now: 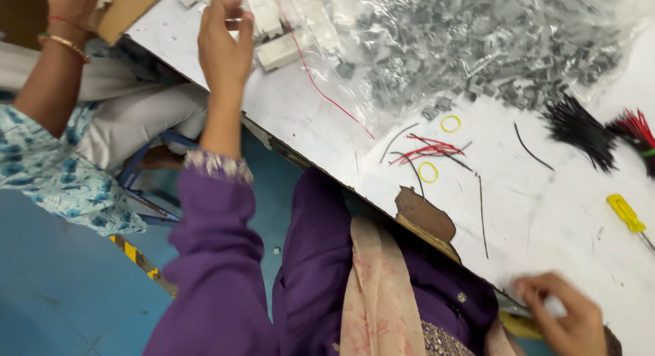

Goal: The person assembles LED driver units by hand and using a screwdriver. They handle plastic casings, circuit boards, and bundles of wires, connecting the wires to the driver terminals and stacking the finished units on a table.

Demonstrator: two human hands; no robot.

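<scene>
The small white blocks (269,32) are seen lying in a loose cluster at the far left end of the white worktop (546,219), just beside the clear bag of grey parts (477,35), and it is here that the left hand (224,45) is raised. The blocks lie directly beyond the fingertips, towards the bag, their long sides running roughly along the worktop's edge. The left grip is drawn narrow, thumb and fingers pinched together at a small white piece; whether it is lifted or only touched cannot be told. A thin red wire (327,96) is trailed from the blocks across the worktop to a scatter of red and black wire ends (430,151) and two yellow rubber bands (450,124). The right hand (563,315) is kept well apart, at the near edge, fingers curled over something pale that is mostly hidden. A yellow-handled screwdriver (626,216) is left untouched nearby. Another person's arm with a bangle (65,45) is seen at the far left.
</scene>
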